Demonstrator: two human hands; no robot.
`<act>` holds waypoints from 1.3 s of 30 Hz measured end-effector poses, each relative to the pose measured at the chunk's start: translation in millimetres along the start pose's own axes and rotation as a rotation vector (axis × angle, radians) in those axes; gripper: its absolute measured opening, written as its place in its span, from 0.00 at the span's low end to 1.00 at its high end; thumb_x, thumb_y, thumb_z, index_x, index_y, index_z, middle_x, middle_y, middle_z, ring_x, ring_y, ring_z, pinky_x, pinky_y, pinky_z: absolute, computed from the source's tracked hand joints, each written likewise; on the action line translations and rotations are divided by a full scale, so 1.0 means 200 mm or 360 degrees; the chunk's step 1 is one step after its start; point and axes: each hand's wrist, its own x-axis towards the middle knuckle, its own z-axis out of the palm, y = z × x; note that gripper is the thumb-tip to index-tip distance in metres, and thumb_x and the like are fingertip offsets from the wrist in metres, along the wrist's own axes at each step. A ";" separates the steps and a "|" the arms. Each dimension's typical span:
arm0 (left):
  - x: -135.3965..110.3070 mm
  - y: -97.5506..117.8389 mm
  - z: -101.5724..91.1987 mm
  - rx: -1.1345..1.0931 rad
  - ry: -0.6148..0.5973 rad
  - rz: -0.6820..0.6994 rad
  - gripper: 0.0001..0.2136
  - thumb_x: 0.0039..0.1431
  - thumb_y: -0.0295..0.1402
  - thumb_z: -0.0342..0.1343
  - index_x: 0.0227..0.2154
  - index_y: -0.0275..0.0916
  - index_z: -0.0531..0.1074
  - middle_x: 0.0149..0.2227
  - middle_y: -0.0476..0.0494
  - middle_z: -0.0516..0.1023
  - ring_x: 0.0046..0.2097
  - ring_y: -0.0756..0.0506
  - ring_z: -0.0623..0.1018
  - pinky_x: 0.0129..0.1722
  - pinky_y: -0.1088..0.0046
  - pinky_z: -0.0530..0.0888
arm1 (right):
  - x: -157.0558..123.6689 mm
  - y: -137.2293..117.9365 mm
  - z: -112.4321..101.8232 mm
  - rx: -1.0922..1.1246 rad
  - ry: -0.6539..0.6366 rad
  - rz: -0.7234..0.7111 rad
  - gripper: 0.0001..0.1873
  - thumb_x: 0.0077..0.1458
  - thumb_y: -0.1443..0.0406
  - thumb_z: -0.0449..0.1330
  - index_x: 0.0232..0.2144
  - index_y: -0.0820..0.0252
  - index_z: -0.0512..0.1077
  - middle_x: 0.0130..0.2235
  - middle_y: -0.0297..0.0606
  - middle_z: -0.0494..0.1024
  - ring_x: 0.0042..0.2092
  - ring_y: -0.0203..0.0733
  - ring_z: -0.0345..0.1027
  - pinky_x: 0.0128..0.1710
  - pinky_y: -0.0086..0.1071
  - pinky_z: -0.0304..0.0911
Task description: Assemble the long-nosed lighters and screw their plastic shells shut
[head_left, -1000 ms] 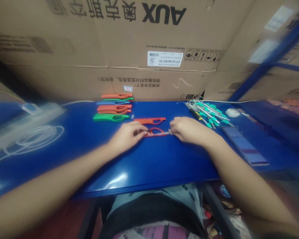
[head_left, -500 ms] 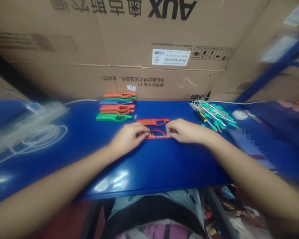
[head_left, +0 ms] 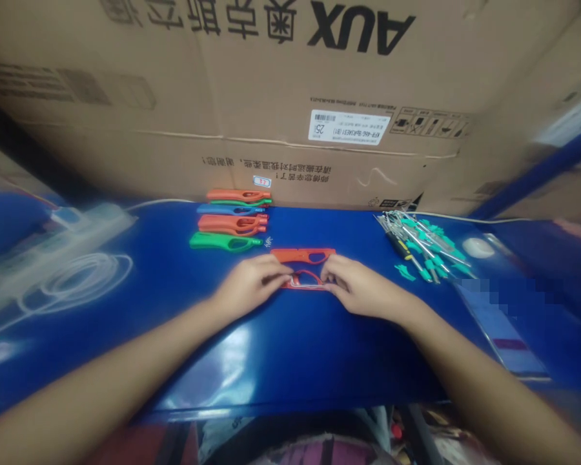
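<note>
An orange lighter shell half [head_left: 306, 286] with its inner side up lies in front of me, a thin white line of a part or wire along it. My left hand [head_left: 256, 282] pinches its left end, the fingertips hiding what is there. At the right end, my right hand [head_left: 356, 284] has thumb and fingers closed on the shell's tip. Just beyond, a second orange shell half [head_left: 303, 256] lies on the blue table [head_left: 314, 361], close to the fingers of both hands. A few small screws [head_left: 268, 242] sit to the upper left of it.
Stacked lighter shells in green [head_left: 213, 241], orange [head_left: 223, 224] and blue [head_left: 227, 210] lie at the back left. Metal rods with green parts [head_left: 423, 245] and a screwdriver [head_left: 401, 244] are piled at right. A cable [head_left: 77, 278] coils left; a cardboard box [head_left: 252, 97] stands behind.
The camera view has tilted up slightly, so everything sits lower. Both hands stay at the ends of the orange shell half, with small shifts of the fingers.
</note>
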 end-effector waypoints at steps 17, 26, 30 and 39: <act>0.01 0.00 -0.02 0.0103 0.0055 0.0087 0.06 0.63 0.30 0.61 0.39 0.34 0.81 0.36 0.42 0.83 0.37 0.46 0.81 0.39 0.72 0.76 | -0.01 -0.06 0.10 -0.0360 0.0072 -0.0059 0.02 0.65 0.67 0.54 0.40 0.58 0.67 0.42 0.36 0.73 0.33 0.37 0.66 0.31 0.31 0.54; 0.00 0.03 -0.01 0.0053 -0.0037 0.0045 0.06 0.65 0.31 0.60 0.39 0.38 0.81 0.37 0.46 0.83 0.38 0.48 0.80 0.40 0.74 0.75 | -0.03 -0.08 0.13 -0.0563 0.0171 -0.0055 0.10 0.65 0.59 0.57 0.36 0.60 0.70 0.38 0.37 0.74 0.29 0.37 0.64 0.27 0.31 0.48; 0.00 0.04 0.00 0.0081 -0.0038 0.0040 0.05 0.65 0.31 0.60 0.38 0.38 0.81 0.36 0.46 0.82 0.37 0.49 0.79 0.40 0.74 0.74 | -0.04 -0.08 0.13 -0.0502 0.0185 -0.0056 0.07 0.64 0.61 0.58 0.38 0.59 0.71 0.40 0.36 0.75 0.31 0.38 0.66 0.28 0.31 0.50; 0.01 0.09 0.00 0.0097 -0.0035 -0.0021 0.03 0.62 0.28 0.61 0.34 0.37 0.80 0.33 0.48 0.80 0.35 0.50 0.78 0.36 0.76 0.72 | -0.04 -0.07 0.13 -0.0471 0.0100 -0.0241 0.09 0.65 0.64 0.56 0.47 0.54 0.72 0.49 0.39 0.73 0.36 0.38 0.69 0.30 0.31 0.54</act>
